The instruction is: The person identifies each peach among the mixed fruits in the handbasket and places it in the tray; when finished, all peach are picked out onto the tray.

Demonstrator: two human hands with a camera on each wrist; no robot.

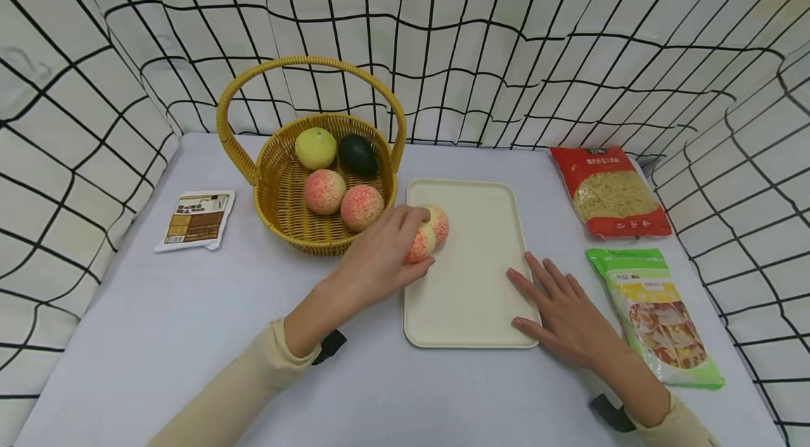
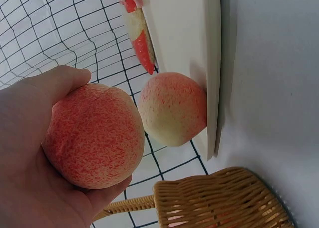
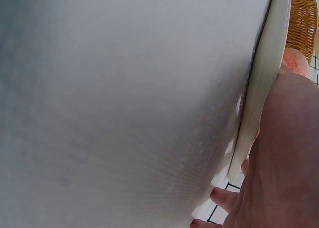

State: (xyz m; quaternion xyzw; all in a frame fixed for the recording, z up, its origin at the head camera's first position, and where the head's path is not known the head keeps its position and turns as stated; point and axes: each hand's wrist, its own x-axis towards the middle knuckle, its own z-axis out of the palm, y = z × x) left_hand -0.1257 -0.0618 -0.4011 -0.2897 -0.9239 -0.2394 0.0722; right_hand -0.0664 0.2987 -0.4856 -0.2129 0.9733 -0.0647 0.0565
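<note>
My left hand (image 1: pixel 382 250) grips a pink and cream peach (image 2: pixel 94 135) over the left side of a cream tray (image 1: pixel 474 306). Just beyond it, a second peach (image 1: pixel 436 223) rests on the tray near its left edge; the left wrist view shows this peach (image 2: pixel 172 108) apart from the held one. Fingers spread, my right hand (image 1: pixel 566 313) lies across the tray's right edge. To the left stands a yellow wicker basket (image 1: pixel 285 232) with a tall handle. Inside it are two peaches (image 1: pixel 362 208), a yellow-green round fruit (image 1: pixel 316 148) and a dark green avocado-like fruit (image 1: pixel 358 155).
A red noodle-like packet (image 1: pixel 610 192) lies at the back right, and a green and yellow packet (image 1: pixel 661 317) sits beside my right forearm. At the left is a small white and brown packet (image 1: pixel 197 221). Black netting (image 1: pixel 430 29) surrounds the white table (image 1: pixel 190 320).
</note>
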